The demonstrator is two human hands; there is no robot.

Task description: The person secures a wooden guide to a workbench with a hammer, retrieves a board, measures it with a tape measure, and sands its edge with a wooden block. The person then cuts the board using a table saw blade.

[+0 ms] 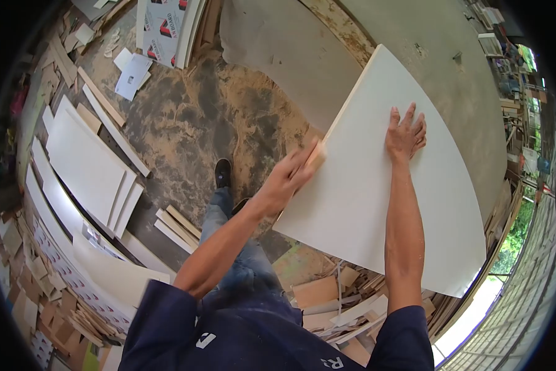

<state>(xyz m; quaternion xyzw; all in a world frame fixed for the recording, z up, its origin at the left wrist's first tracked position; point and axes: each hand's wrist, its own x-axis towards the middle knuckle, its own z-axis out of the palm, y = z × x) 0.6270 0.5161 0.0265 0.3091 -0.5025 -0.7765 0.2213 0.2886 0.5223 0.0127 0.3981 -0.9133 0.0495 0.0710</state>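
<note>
Board (352, 204) | left hand (288, 175) pinching block (316, 158) at edge | right hand (405, 134) spread on top

The left grip (290, 174) and its wooden block (317, 157) are blurred.

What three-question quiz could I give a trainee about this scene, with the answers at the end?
1. Multiple choice: What does the right hand rest on?
A) the person's jeans
B) the broad face of the white panel
C) the floor

2. True or false: The left hand hangs free, holding nothing.

3. Fill in the blank: The person's shirt is dark ____ in colour.

Key:
1. B
2. False; it grips a small block at the panel's edge, though motion blur hides the details.
3. blue
</note>
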